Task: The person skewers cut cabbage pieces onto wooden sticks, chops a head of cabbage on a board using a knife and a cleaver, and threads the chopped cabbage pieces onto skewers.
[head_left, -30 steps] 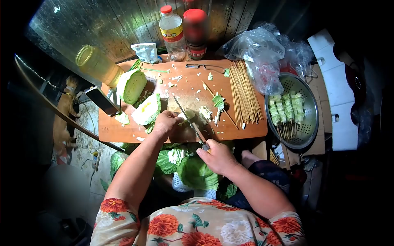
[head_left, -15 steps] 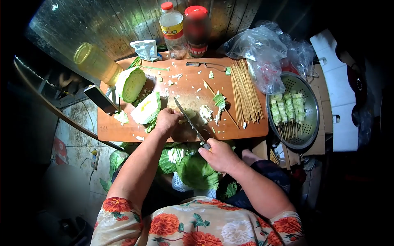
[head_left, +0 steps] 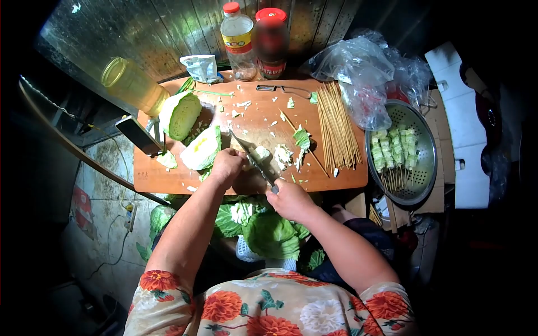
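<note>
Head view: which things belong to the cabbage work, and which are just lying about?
Seem to belong:
- knife, in the right hand
- cut cabbage
- wooden board
- bare skewers
- colander of skewered cabbage

Seem incidental:
- phone
- red-capped bottle
- red-lidded jar
- clear plastic bags

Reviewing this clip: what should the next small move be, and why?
Probably ease the left hand back slightly before any further cut. Its fingers are close beside the blade of the knife, which the right hand grips at a slant over the wooden board, with a pale cabbage piece just across the blade.
</note>
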